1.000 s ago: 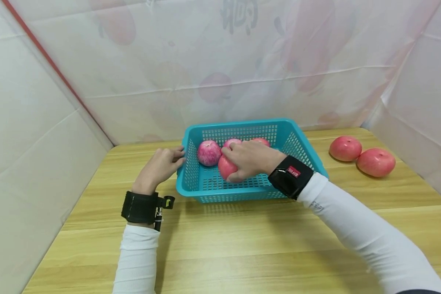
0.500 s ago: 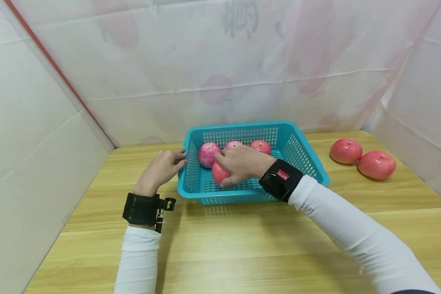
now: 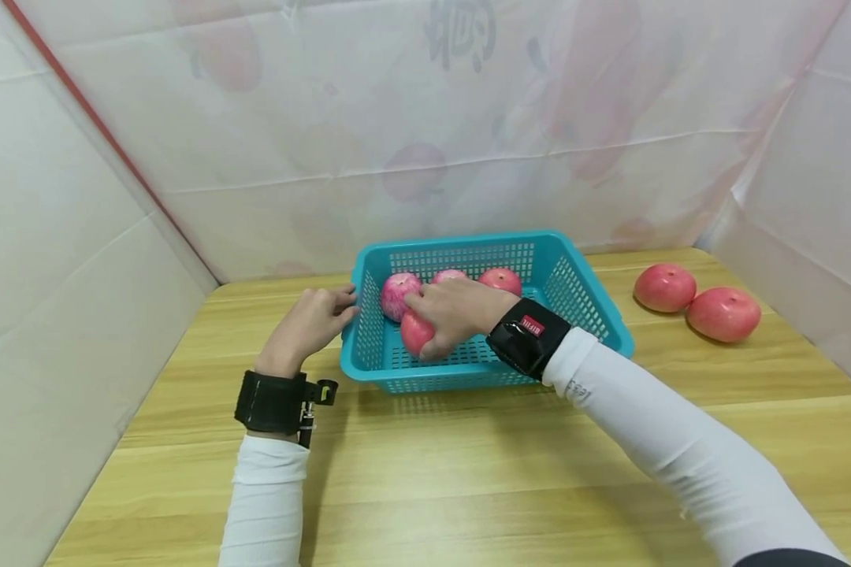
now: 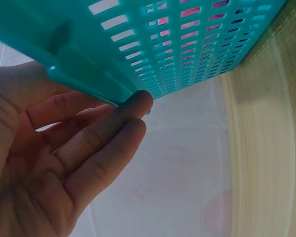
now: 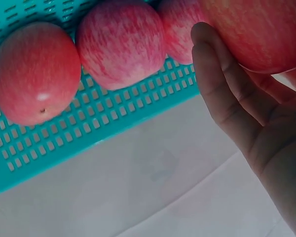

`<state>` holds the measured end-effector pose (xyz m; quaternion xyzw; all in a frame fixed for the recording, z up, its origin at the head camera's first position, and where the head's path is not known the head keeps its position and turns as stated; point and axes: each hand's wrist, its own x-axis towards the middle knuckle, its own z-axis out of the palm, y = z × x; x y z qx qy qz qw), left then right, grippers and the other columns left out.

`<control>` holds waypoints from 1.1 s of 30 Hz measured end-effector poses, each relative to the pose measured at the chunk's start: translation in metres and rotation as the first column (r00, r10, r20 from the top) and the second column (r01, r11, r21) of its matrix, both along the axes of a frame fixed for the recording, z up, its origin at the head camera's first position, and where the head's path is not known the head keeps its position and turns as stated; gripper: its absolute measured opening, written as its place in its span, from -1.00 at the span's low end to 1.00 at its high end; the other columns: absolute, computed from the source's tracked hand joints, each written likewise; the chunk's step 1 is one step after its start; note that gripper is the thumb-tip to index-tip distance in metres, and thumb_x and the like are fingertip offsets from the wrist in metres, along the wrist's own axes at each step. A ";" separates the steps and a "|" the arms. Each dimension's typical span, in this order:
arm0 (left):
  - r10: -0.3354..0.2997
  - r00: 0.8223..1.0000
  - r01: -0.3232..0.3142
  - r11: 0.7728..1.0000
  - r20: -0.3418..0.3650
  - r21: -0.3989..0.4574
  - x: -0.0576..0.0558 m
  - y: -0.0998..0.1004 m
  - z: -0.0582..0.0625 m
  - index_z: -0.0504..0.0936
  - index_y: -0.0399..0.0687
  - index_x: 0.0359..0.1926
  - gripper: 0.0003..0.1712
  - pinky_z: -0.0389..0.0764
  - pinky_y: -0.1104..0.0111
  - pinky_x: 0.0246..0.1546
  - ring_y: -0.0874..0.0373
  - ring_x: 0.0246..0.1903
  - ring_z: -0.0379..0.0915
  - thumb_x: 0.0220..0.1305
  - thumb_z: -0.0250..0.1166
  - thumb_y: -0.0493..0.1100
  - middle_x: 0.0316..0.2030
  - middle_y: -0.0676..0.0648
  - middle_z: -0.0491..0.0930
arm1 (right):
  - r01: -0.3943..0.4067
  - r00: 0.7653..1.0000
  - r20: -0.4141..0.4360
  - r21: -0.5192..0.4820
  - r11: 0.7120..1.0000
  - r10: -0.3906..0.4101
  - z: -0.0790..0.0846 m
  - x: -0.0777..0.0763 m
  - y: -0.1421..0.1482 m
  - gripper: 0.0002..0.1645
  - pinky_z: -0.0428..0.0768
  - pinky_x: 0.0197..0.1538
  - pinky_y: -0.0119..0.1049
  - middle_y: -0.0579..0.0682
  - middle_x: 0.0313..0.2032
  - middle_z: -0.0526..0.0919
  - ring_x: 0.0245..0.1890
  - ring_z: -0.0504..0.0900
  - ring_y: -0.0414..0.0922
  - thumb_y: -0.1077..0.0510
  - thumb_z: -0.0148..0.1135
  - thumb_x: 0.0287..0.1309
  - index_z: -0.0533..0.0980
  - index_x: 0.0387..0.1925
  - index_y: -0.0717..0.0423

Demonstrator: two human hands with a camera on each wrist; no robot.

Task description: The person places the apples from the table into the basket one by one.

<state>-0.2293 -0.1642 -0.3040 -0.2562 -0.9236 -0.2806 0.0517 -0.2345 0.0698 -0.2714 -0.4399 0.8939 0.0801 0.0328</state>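
Observation:
My right hand (image 3: 461, 311) grips a red apple (image 3: 416, 334) inside the turquoise basket (image 3: 482, 376), fingers and thumb round its sides. In the right wrist view that apple (image 5: 261, 29) fills the upper right corner, partly cut off. Behind it in the basket sit a streaked pink apple (image 3: 399, 294), a second one (image 3: 448, 276) partly hidden by the hand, and a red apple (image 3: 499, 279). My left hand (image 3: 308, 327) is at the basket's left end, its extended fingers touching the rim (image 4: 84, 81) from outside.
Two more red apples (image 3: 665, 287) lie side by side on the wooden table (image 3: 425, 472), right of the basket. A pale printed cloth (image 3: 291, 157) hangs close behind the basket, and white panels stand on both sides.
My right hand has moved left and slightly nearer with the gripped apple, and the red apple at the back right shows more fully. My left hand stays at the rim.

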 end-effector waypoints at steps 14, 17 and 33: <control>-0.006 1.000 0.006 1.000 0.011 0.004 -0.001 0.002 0.002 0.45 -0.42 0.02 -0.63 0.61 0.26 -0.36 -0.03 -0.16 0.48 0.24 0.13 -0.26 0.11 -0.32 0.36 | 0.062 0.991 0.111 0.099 0.993 -0.073 0.001 0.002 -0.016 0.01 0.49 -0.06 -0.18 -0.01 -0.01 0.46 -0.18 0.43 -0.16 -0.27 0.22 -0.09 0.07 0.34 0.00; -0.003 1.000 0.003 1.000 0.016 0.000 -0.001 0.003 0.002 0.45 -0.41 0.02 -0.63 0.60 0.26 -0.35 -0.02 -0.15 0.47 0.25 0.13 -0.26 0.12 -0.32 0.35 | 0.057 0.987 0.141 0.109 0.992 -0.072 0.002 0.002 -0.020 -0.03 0.49 -0.09 -0.24 -0.03 -0.04 0.48 -0.20 0.43 -0.20 -0.21 0.23 -0.07 0.09 0.33 0.02; -0.006 1.000 0.006 1.000 0.016 -0.010 0.001 0.003 0.005 0.46 -0.40 0.02 -0.64 0.41 0.36 -0.67 -0.01 -0.18 0.49 0.25 0.11 -0.26 0.13 -0.31 0.34 | 0.104 0.911 0.395 0.050 0.993 -0.116 -0.001 0.004 -0.026 -0.34 0.52 -0.43 -0.37 -0.07 -0.27 0.46 -0.49 0.50 -0.27 0.13 0.26 -0.05 0.24 0.12 0.00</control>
